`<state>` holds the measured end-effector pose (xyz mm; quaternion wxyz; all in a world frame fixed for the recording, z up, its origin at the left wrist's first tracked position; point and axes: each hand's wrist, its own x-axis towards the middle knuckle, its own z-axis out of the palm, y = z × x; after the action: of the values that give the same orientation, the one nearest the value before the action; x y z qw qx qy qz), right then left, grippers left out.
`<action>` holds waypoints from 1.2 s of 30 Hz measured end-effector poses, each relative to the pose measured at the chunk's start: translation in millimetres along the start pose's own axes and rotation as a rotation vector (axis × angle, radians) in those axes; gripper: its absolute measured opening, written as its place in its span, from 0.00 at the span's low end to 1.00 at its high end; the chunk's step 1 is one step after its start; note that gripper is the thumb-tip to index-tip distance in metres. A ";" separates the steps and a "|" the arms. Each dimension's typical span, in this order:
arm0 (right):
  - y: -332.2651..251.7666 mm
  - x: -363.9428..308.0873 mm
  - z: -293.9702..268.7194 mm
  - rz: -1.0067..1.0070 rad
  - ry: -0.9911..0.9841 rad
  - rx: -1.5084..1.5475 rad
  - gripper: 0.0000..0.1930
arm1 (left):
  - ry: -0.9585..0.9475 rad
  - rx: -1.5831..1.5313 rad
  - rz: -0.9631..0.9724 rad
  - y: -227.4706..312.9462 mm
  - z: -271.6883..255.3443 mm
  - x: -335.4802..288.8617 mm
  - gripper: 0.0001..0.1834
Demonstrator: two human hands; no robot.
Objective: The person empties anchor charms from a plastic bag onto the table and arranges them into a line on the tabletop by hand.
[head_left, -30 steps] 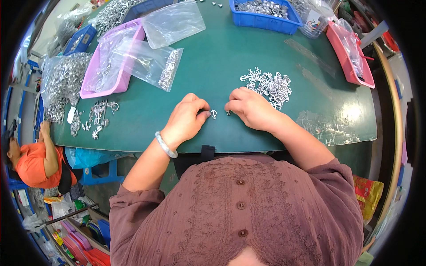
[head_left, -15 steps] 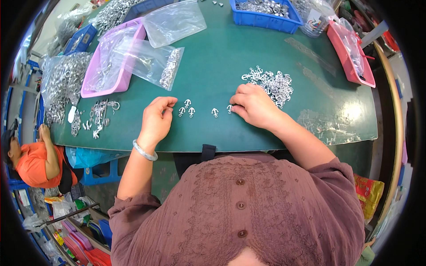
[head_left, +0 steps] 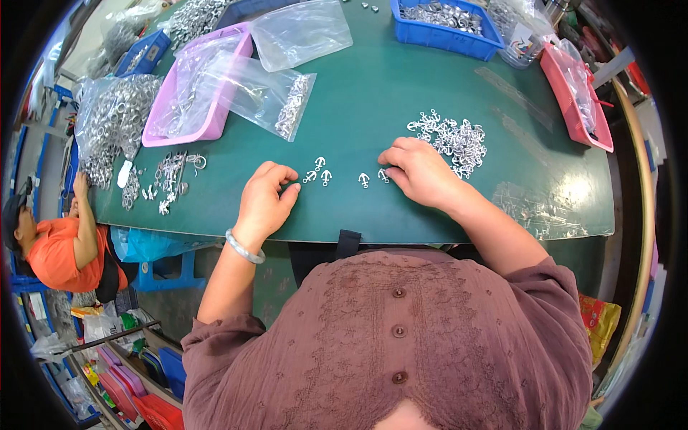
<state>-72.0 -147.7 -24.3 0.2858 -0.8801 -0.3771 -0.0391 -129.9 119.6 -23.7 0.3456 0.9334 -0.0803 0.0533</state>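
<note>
Near the table's front edge, my left hand (head_left: 269,195) rests with bent fingers and the thumb apart from them, holding nothing. Just to its right lie three silver anchor charms (head_left: 319,163) in a loose cluster. Another anchor charm (head_left: 364,180) lies alone farther right. The thumb and fingertips of my right hand (head_left: 419,170) are closed on an anchor charm (head_left: 383,175) at the tabletop, which they partly cover. Beyond that hand spreads a pile of similar anchor charms (head_left: 462,143).
On the green table (head_left: 373,93) stand a pink tray (head_left: 215,127), a blue bin (head_left: 448,44) and a red tray (head_left: 602,136). A bag of metal rings (head_left: 115,115) and loose metal pieces (head_left: 172,175) lie left. A person in orange (head_left: 64,251) sits at the left.
The whole view has shifted, so the table's contents appear farther right. My left thumb has parted from the fingers. My right hand's charm is slightly closer to the lone charm.
</note>
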 end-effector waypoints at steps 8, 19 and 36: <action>-4.6 1.5 -4.4 0.006 -0.103 -0.009 0.04 | -0.022 0.015 0.024 6.7 6.0 -3.5 0.05; -4.7 7.5 4.2 -0.046 0.000 0.007 0.02 | 0.073 -0.022 0.190 46.5 39.6 5.4 0.14; -8.6 -18.0 7.1 -0.038 -0.001 -0.077 0.02 | -0.119 -0.253 0.007 48.2 29.4 11.5 0.04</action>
<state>-91.7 -150.8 -31.3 0.2508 -0.8832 -0.3920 -0.0583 -126.3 63.0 -13.4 0.4551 0.8835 -0.1100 -0.0113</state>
